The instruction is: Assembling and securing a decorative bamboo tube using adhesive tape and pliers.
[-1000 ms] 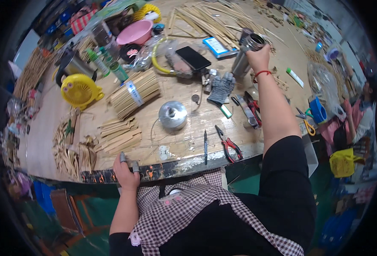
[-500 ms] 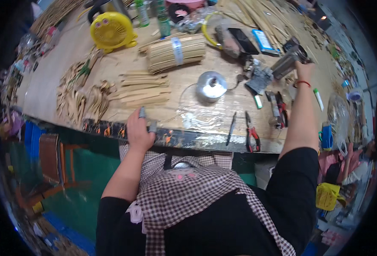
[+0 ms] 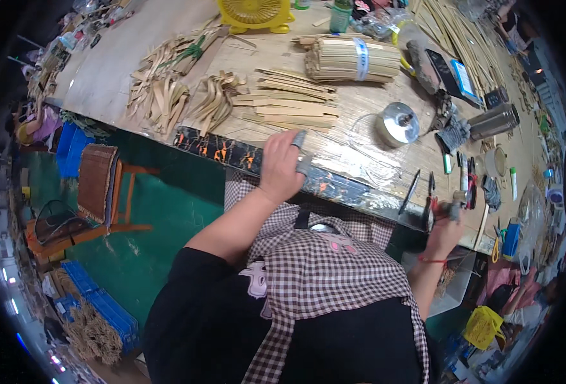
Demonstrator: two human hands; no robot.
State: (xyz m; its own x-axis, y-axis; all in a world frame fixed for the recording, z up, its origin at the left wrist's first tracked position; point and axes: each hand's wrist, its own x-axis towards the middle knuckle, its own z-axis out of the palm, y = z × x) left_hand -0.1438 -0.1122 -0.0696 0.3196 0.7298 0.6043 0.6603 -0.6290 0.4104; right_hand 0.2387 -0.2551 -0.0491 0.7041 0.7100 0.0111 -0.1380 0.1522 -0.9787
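My left hand [image 3: 281, 168] rests on the near edge of the table, holding nothing, with grey covers on its thumb and a finger. Just beyond it lies a stack of flat bamboo strips [image 3: 295, 101]. My right hand [image 3: 445, 232] is at the near edge further right, beside red-handled pliers [image 3: 431, 187]. Its fingers also wear grey covers; blur hides whether they grip anything. A slim dark tool [image 3: 409, 192] lies left of the pliers. Between the strips and the tools stands a round metal lamp-like pot [image 3: 398, 124]. A metal cylinder [image 3: 495, 121] lies beyond my right hand, beside a grey cloth [image 3: 453, 133].
A banded bamboo bundle [image 3: 334, 60], a yellow fan [image 3: 256, 14] and a green bottle [image 3: 340, 16] stand toward the back. Curled strips [image 3: 214, 102] lie left. A phone [image 3: 443, 72] is at back right. A wooden chair [image 3: 97, 185] stands on the green floor.
My right hand has left the metal cylinder and come back to the near edge by the pliers. My left hand stays on the edge. The view has swung left.
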